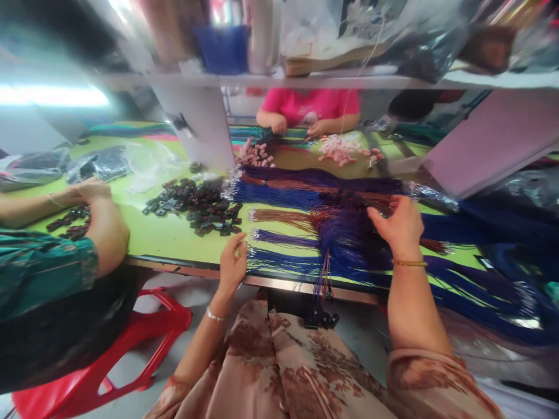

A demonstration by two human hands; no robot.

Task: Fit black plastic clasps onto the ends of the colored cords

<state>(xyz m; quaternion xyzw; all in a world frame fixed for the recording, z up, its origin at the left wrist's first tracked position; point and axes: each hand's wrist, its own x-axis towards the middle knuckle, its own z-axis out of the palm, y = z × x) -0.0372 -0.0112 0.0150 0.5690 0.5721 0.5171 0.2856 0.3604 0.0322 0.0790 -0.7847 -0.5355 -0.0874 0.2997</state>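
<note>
Head view: thin coloured wires [279, 195] lying in bunches across a green bench [148, 244]

The wires are running roughly sideways in front of the person, showing deep blue, purple and reddish brown. Their left ends are lining up in neat bunches, with bright silver tips [254, 234] catching the light and strips of green showing between. Towards the middle the bunches are merging into a dark, tangled purple-blue mass; more blue lengths are spreading to the right, blurring towards the edge. A few strands are falling over the front edge and ending in a small cluster of hanging black connectors [321, 319].

The person's 2 hands are sitting well apart. The left hand [233, 262] is bending its fingers close to the thumb, just beside the silver tips of the lower bunches; whether it is gripping a strand cannot be told. The right hand [402, 227] is reaching over the dark mass, thumb standing away from the curled fingers; its hold is also unclear.

Left of the wires, a loose heap of black pieces [209, 203] is lying near a clear plastic bag [151, 166]. A co-worker in a green sleeve [48, 265] is leaning in at the left, and another in a pink shirt [305, 105] is working across the bench, behind pale pink pieces [340, 150].
</note>
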